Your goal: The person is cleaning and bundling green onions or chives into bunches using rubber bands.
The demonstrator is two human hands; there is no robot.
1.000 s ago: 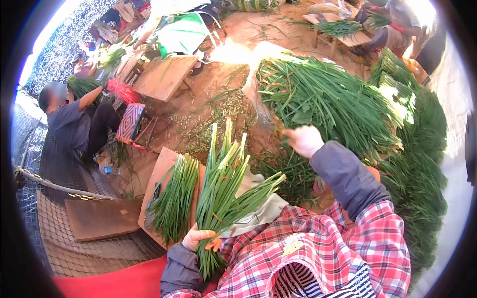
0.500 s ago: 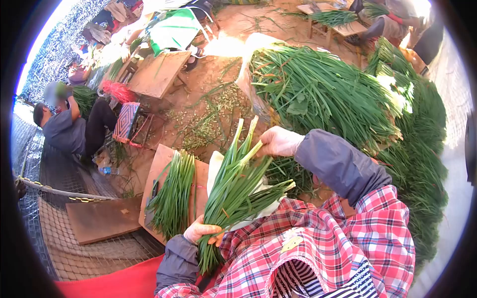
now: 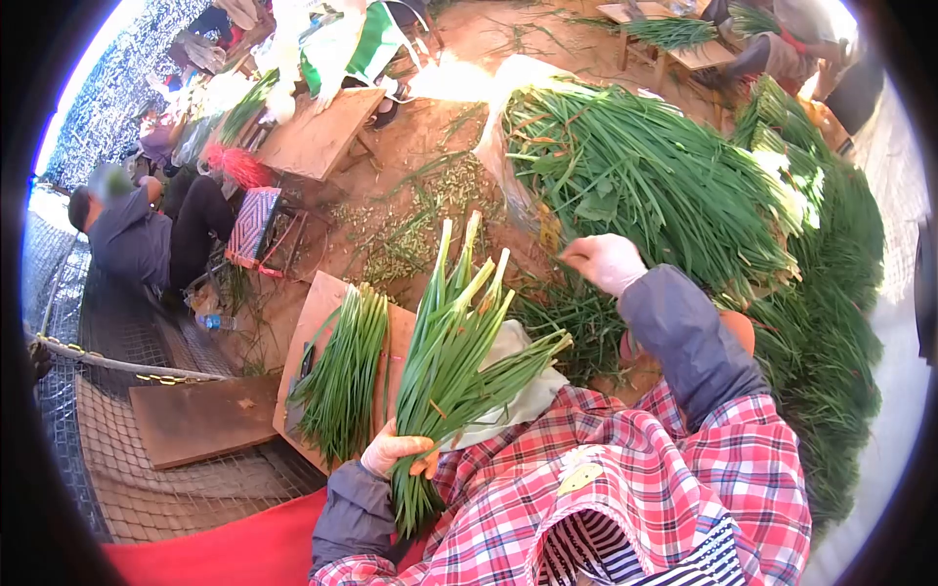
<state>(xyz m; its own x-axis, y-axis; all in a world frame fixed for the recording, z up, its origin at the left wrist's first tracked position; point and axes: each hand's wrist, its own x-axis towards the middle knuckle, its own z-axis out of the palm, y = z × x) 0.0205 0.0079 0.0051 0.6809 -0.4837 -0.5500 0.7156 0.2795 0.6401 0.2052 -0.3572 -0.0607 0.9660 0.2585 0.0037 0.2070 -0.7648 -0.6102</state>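
A loose bunch of green chives point(image 3: 440, 361) with pale stem ends rises from my left hand point(image 3: 396, 449), whose fingers are wrapped round its lower, leafy part. Some stalks fan out toward the right. My right hand point(image 3: 608, 264) is raised to the right of the bunch, apart from it, with its fingers pinched together. What they hold, if anything, I cannot make out. To the left, another bunch of chives point(image 3: 347, 376) lies on a tilted wooden board point(image 3: 322, 298). A pale cloth point(image 3: 508, 342) shows behind the held bunch.
A large heap of chives point(image 3: 645, 176) lies on plastic sheeting ahead, with more greens point(image 3: 826, 322) piled along the right. Cut scraps point(image 3: 430, 220) litter the ground. A woven stool point(image 3: 254, 230), a wooden table point(image 3: 318, 137) and a seated person point(image 3: 137, 234) are at the left.
My right hand has drawn away from the bunch's stem ends, moving to the right. My left hand keeps its hold, and the bunch stands slightly more upright.
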